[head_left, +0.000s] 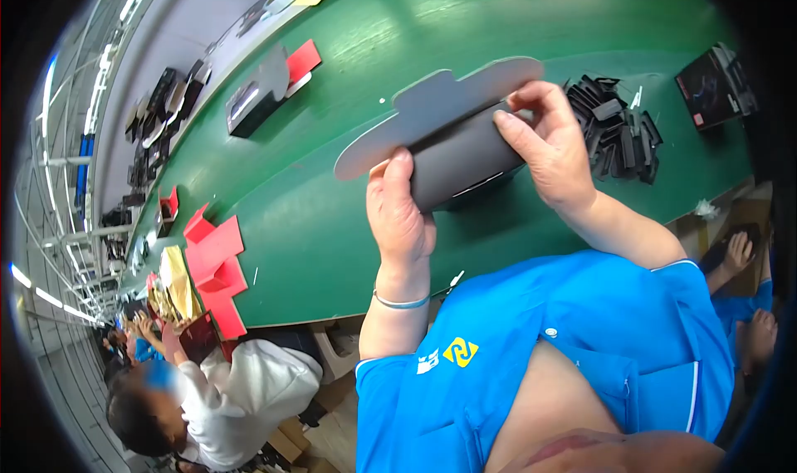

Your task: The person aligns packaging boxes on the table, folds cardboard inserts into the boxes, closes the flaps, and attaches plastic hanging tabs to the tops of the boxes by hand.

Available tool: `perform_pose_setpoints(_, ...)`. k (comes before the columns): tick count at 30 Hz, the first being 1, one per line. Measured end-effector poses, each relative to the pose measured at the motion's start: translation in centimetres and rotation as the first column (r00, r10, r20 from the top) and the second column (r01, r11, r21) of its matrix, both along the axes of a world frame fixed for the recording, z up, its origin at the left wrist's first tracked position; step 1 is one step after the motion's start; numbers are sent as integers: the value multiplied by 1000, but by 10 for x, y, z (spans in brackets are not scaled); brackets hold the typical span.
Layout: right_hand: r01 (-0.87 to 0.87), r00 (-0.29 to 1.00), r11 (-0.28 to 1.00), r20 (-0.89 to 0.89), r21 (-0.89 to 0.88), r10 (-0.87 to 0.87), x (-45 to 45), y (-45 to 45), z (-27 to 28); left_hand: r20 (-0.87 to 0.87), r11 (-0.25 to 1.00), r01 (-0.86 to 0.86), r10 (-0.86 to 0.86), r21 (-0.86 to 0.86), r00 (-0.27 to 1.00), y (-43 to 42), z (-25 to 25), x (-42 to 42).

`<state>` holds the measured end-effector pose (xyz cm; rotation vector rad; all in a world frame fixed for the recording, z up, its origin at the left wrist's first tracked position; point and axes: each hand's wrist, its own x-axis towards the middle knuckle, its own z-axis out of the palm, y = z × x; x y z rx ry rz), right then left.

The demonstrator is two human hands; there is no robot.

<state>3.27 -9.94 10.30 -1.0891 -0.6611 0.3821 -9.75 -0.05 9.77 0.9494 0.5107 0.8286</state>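
Observation:
A black cardboard box (465,159) is held above the green table, with its grey-sided flap (440,106) standing open along the far edge. My left hand (398,206) grips the box's left end, thumb on top near the fold. At the right end, my right hand (550,148) pinches the box by the flap, thumb and fingers closed. The underside of the box and whatever is inside it are hidden. Just right of my right hand lies a pile of small black pieces (618,133).
On the green table (332,249) stand a black box with a red flap (264,91) and, at right, another printed black box (706,91). Red card sheets (217,265) lie at left. A person in white (249,390) works at left; another person's hand (737,253) shows at right.

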Motion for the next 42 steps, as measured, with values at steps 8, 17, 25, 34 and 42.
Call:
perform_pose_setpoints(8,-343,893,934,-343,-102,291,5,-8,9,-31,999,-30,31,33,999,-7,3,-3)
perform_pose_setpoints(17,-442,842,884,-412,-154,349,14,-11,15,-31,999,28,-27,37,999,-10,9,-5)
perform_pose_setpoints(25,-437,876,882,-304,-175,374,9,-13,24,-135,998,31,-24,52,991,-12,18,-7)
perform_pose_setpoints(34,-217,966,949,87,-228,242,10,-30,8,-85,994,57,-49,90,995,-4,8,-16)
perform_pose_setpoints(42,562,825,571,461,-599,-329,152,-183,-24,251,973,-198,163,121,954,-1,-16,-51)
